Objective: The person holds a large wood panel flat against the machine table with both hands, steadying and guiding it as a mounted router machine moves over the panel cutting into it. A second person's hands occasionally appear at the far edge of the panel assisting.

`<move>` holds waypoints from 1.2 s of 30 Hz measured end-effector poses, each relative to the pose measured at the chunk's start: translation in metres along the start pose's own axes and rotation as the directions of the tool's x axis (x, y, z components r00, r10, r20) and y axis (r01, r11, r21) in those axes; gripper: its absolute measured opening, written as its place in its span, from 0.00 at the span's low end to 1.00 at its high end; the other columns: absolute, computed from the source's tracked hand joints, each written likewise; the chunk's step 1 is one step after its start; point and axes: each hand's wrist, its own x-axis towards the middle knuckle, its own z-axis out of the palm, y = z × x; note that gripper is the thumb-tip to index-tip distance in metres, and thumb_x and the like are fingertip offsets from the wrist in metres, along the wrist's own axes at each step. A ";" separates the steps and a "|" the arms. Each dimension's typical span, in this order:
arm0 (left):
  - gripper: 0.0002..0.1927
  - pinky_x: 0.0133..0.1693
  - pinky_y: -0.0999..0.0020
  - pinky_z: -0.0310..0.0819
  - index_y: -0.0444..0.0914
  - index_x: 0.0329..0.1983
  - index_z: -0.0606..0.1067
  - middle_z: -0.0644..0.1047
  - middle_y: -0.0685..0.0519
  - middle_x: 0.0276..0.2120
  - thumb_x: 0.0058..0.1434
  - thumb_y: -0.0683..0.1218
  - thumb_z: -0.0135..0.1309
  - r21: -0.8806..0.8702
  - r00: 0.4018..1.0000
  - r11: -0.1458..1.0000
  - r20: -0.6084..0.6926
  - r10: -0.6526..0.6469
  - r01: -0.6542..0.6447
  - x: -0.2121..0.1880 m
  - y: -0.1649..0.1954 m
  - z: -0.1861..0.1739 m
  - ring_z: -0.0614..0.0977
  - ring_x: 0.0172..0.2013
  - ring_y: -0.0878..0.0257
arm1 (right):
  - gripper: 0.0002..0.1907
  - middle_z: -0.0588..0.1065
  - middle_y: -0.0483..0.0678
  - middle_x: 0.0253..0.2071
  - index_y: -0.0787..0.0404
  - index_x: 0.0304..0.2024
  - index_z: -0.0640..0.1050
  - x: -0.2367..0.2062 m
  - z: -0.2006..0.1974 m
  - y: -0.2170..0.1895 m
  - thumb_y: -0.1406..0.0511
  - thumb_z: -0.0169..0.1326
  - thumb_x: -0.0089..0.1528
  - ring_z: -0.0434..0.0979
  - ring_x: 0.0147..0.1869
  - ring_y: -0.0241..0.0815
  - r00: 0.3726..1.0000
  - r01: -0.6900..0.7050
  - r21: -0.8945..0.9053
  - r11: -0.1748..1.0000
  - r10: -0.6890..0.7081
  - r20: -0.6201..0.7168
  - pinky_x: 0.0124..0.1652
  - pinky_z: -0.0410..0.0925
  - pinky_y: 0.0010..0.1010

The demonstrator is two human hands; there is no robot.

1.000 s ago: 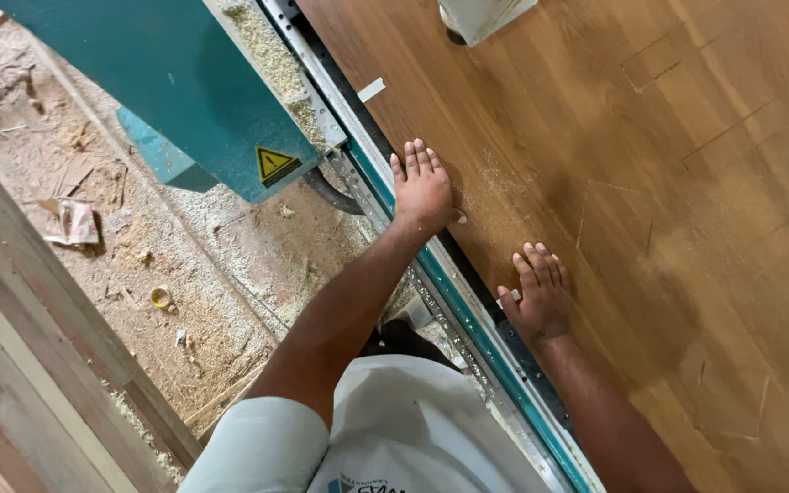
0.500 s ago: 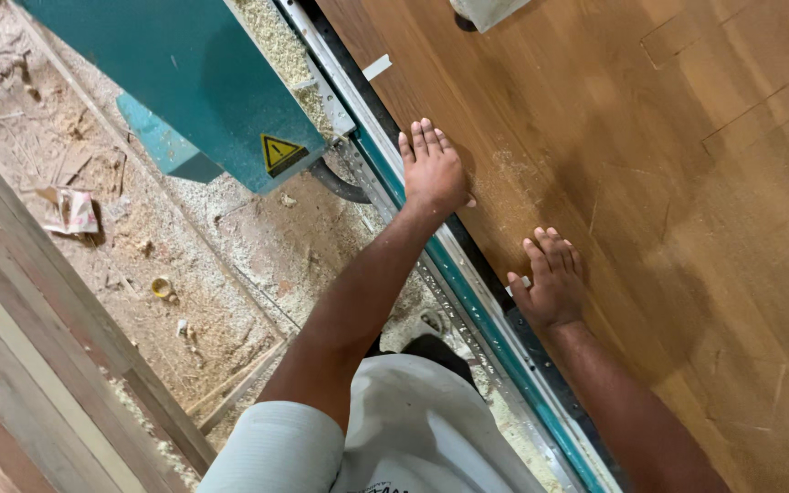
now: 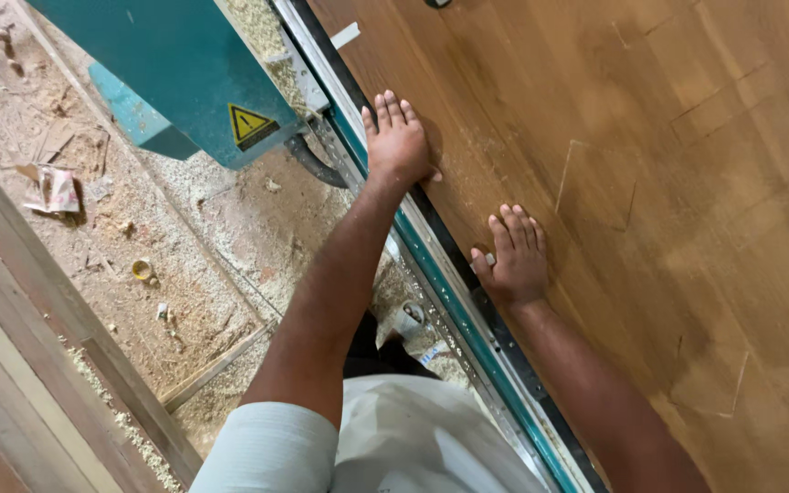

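The fingers of the left hand lie straight and close together, pressed flat on the brown wooden panel and pointing toward twelve o'clock; they clamp nothing. The fingers of the right hand are likewise extended and nearly together, palm down on the same panel, with the thumb spread toward nine o'clock over the panel's near edge. The right hand sits at about four o'clock from the left hand, a little apart from it, both just inside the panel's long edge. That panel lies flat on the table and fills the view from twelve to five o'clock. Along its edge runs a teal and silver guide rail, slanting from eleven toward five o'clock, touching or just beside the panel. At ten o'clock from the left hand stands a teal machine housing bearing a yellow triangular warning label. Below it, toward eight o'clock, the floor is covered in sawdust, with a crumpled scrap of paper and a small yellow ring lying well apart from the hands.
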 end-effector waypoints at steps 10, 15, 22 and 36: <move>0.77 0.73 0.46 0.32 0.27 0.75 0.47 0.45 0.32 0.76 0.34 0.69 0.76 0.009 0.998 1.000 0.057 0.000 0.000 -0.002 -0.003 -0.008 0.43 0.76 0.41 | 0.30 0.67 0.57 0.69 0.63 0.61 0.74 -0.003 0.004 -0.005 0.51 0.54 0.63 0.61 0.77 0.55 0.999 -0.032 0.006 0.999 0.032 0.016 0.73 0.51 0.51; 0.77 0.74 0.48 0.35 0.25 0.75 0.48 0.46 0.30 0.75 0.34 0.69 0.76 0.025 0.998 0.999 0.051 0.024 -0.025 -0.002 -0.002 -0.006 0.45 0.77 0.40 | 0.30 0.67 0.57 0.69 0.64 0.61 0.74 -0.005 0.003 -0.001 0.51 0.53 0.64 0.61 0.77 0.56 0.999 -0.027 0.004 1.000 0.027 0.026 0.74 0.51 0.51; 0.77 0.73 0.50 0.36 0.25 0.74 0.46 0.45 0.29 0.74 0.35 0.70 0.75 0.012 0.995 0.999 0.089 0.045 -0.047 0.002 0.000 -0.005 0.45 0.76 0.40 | 0.30 0.67 0.56 0.69 0.64 0.61 0.74 -0.008 0.000 0.000 0.51 0.52 0.64 0.61 0.77 0.55 0.998 -0.046 -0.035 0.998 0.048 0.044 0.73 0.51 0.51; 0.75 0.73 0.50 0.37 0.23 0.74 0.46 0.45 0.27 0.74 0.39 0.70 0.73 0.024 0.991 0.997 0.117 0.072 -0.075 0.007 0.006 0.006 0.45 0.76 0.37 | 0.29 0.67 0.56 0.69 0.62 0.60 0.74 -0.013 -0.002 0.009 0.55 0.56 0.60 0.61 0.77 0.55 0.999 -0.035 0.011 0.999 0.035 0.008 0.73 0.53 0.52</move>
